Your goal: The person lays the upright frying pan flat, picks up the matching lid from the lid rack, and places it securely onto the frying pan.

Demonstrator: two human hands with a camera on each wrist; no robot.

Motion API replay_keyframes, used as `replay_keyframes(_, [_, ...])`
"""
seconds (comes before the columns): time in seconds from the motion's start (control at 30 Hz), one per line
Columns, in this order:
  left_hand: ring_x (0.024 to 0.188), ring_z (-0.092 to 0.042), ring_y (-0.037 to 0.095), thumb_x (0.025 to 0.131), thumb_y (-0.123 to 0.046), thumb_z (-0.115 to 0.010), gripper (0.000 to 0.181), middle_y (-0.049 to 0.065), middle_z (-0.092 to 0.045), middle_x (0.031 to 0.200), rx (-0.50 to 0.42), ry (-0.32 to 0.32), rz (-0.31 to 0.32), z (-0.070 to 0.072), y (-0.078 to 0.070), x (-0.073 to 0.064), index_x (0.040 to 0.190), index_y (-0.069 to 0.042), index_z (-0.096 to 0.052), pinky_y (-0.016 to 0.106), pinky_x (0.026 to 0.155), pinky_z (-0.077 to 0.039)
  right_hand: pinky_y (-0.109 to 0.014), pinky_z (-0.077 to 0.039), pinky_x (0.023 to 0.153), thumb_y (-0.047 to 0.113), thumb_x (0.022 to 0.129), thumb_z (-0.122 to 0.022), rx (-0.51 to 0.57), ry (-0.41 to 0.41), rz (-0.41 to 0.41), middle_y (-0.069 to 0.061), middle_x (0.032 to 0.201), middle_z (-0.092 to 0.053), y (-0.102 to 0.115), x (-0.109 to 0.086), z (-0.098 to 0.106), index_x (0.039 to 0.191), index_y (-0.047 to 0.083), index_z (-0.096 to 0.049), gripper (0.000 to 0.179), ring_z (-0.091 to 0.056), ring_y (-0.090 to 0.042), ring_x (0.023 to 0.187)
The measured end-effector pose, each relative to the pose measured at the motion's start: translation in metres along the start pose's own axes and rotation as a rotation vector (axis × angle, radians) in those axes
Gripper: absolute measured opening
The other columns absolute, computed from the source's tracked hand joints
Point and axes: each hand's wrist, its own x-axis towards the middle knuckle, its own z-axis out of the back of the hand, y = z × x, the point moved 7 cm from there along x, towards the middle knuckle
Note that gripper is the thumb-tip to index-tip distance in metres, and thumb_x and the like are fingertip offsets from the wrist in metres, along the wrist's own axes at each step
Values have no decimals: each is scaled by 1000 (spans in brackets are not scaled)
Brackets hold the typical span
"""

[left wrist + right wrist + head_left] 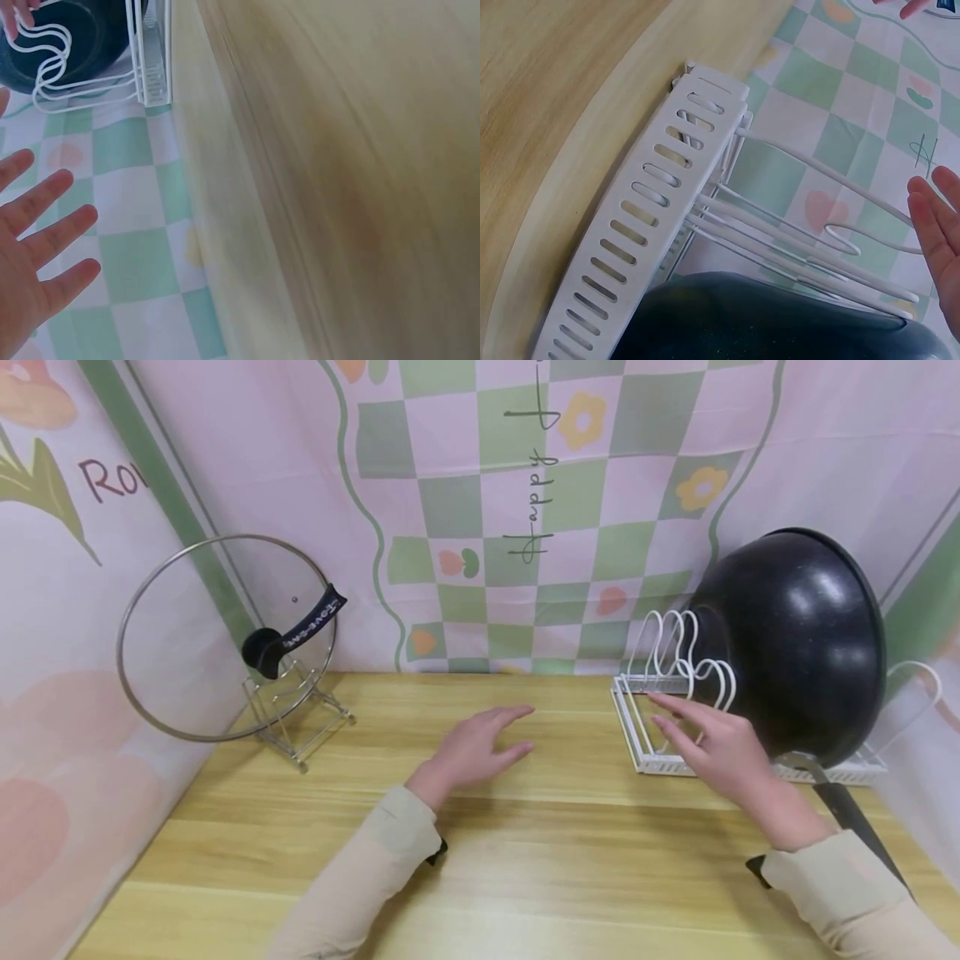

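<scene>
My left hand (474,752) hovers over the middle of the wooden table, fingers straight and spread, holding nothing; its spread fingers (64,232) show in the left wrist view. My right hand (716,747) is held with fingers extended in front of a white wire rack (637,752), also holding nothing. On that rack a large black wok (795,643) stands tilted on its side, its dark handle (855,818) pointing toward the front right. In the right wrist view the rack's slotted base (630,217) and its wire loops (802,225) lie beside the hand.
A glass lid (187,652) with a black knob and handle stands upright in a small metal stand (300,727) at the left. Behind the wooden table (487,877) hangs a checked cloth (517,510). A printed cloth wall (60,735) borders the left side.
</scene>
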Motion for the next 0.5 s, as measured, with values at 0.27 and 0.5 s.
replay_keyframes(0.27, [141,-46,21,104,-47,-57,58,0,-49,155,-49,14,31,-6,-2,5,155,-22,-45,39,116,-37,-26,-47,51,55,107,-43,-45,-100,5,-19,98,-76,-4,0,8,114,0,-75,65,-56,-14,54])
replay_keyframes(0.5, [139,-48,19,104,-46,-57,57,-3,-47,156,-76,26,40,-12,-8,12,155,-23,-45,37,116,-37,-7,-39,77,44,105,-54,-7,-227,-21,-20,98,-75,-7,1,14,111,-3,-76,52,-65,-29,76])
